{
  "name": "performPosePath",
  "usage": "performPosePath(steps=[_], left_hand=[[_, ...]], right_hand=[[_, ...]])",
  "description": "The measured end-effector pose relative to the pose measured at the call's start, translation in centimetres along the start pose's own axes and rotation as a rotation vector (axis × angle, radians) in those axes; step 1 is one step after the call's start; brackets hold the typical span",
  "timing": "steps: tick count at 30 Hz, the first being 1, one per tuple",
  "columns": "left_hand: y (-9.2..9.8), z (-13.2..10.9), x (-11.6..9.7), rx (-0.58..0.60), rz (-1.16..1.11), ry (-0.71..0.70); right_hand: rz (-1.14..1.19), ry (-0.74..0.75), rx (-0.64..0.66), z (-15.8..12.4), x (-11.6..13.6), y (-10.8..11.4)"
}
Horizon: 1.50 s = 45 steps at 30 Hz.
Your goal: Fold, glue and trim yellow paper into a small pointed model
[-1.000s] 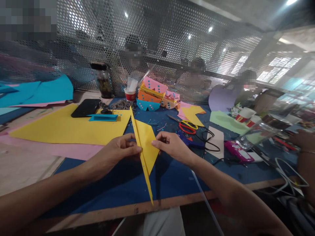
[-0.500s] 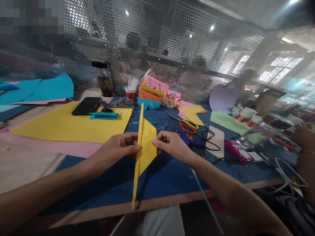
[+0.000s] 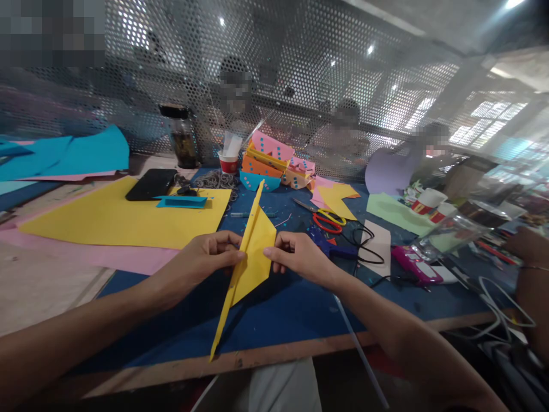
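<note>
Between my two hands, above the blue mat, is a folded yellow paper piece [image 3: 254, 260], with a long narrow strip edge and a flap that tapers to the right. My left hand [image 3: 214, 256] pinches the long edge near its middle, thumb on top. The flap's right edge is gripped by my right hand [image 3: 288, 252] between thumb and fingers. The paper stands tilted, its upper end leaning right and its lower end by the table's front edge. My fingertips behind the paper are partly hidden.
Scissors [image 3: 328, 220] and a blue glue gun [image 3: 332, 245] with a black cord lie to the right. Behind are decorated paper pieces [image 3: 266, 163] and a paper cup [image 3: 229, 163]. A phone [image 3: 152, 184] rests on a yellow sheet [image 3: 115, 226]. Another person's arm [image 3: 532, 280] is far right.
The yellow paper has tilted: its upper end moved right and its lower end moved left. Both hands keep their hold on it.
</note>
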<state>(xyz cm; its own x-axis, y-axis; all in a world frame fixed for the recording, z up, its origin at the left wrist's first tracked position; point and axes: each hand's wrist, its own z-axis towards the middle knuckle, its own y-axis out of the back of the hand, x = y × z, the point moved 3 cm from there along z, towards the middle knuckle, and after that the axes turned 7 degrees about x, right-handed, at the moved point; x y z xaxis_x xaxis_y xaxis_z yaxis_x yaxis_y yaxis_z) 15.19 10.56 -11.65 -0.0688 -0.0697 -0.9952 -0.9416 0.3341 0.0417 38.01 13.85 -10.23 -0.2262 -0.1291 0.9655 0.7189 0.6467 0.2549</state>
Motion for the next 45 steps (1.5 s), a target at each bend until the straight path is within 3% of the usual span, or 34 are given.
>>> performPosePath(steps=[15,45], left_hand=[[-0.2,-0.2,-0.7,-0.013,0.085,0.012],[0.0,0.3,0.5,0.049,-0.061,0.026]], right_hand=[[-0.018,-0.007,0.036,-0.1,0.0,0.0],[-0.154,0.039,-0.078,-0.1,-0.6,0.3]])
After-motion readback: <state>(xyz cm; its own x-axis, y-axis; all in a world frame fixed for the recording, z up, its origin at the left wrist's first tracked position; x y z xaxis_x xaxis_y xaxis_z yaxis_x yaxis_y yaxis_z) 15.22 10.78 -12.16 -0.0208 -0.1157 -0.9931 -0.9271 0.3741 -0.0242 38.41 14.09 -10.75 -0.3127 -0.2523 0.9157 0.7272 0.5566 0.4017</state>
